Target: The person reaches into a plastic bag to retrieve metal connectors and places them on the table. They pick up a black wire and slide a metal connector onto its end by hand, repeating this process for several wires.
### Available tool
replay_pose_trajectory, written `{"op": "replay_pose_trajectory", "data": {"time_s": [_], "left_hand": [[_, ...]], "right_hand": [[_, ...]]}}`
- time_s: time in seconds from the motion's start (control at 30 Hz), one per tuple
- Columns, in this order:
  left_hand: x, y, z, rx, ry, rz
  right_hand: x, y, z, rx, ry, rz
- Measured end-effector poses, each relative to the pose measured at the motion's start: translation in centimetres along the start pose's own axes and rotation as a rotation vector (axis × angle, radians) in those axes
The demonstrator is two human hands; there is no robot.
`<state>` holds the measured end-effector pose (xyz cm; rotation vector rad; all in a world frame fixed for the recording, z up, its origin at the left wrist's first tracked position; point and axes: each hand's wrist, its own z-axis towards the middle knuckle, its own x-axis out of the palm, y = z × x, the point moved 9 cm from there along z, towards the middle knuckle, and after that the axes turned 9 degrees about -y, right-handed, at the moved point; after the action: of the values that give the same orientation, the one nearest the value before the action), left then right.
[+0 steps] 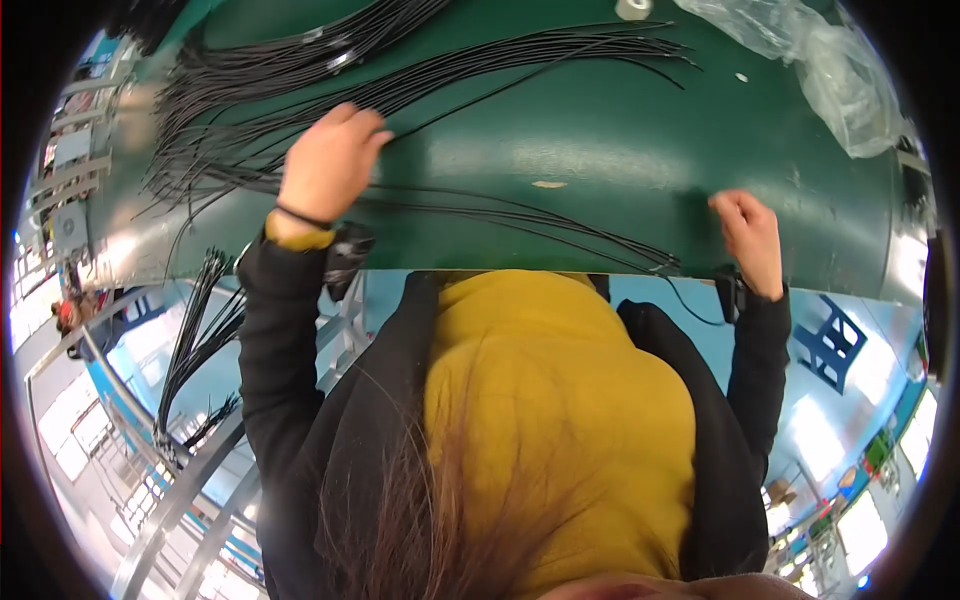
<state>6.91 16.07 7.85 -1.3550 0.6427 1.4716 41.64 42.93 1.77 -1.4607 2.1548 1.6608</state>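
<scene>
My left hand (335, 160) is closed over the left part of the green table, slightly blurred. From its fingertips a single black cable (480, 92) runs up to the right, apart from the long bundle of black cables (420, 75) behind it. Below that hand, a few black cables (540, 222) stretch right along the table's front edge. My right hand (750, 240) hovers near the front edge at the right, fingers curled together, with nothing visible in them. Both wrists have dark devices strapped on.
A thicker cable bundle (300, 55), tied with something shiny, lies at the back left of the green table (620, 130). Clear plastic bags (840, 80) and a white roll (633, 9) sit toward the back right. More cables (195, 345) hang at the left; a blue stool (830, 343) stands on the floor.
</scene>
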Motion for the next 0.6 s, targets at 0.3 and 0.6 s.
{"op": "replay_pose_trajectory", "data": {"time_s": [0.3, 0.6], "left_hand": [[10.3, -12.5, 11.0, 0.169, -0.277, -0.055], [11.0, -12.9, 12.5, 0.123, -0.278, -0.007]], "right_hand": [[7.0, 2.7, 3.1, 0.137, 0.306, 0.899], [7.3, 1.4, 4.9, 0.173, 0.318, 1.099]]}}
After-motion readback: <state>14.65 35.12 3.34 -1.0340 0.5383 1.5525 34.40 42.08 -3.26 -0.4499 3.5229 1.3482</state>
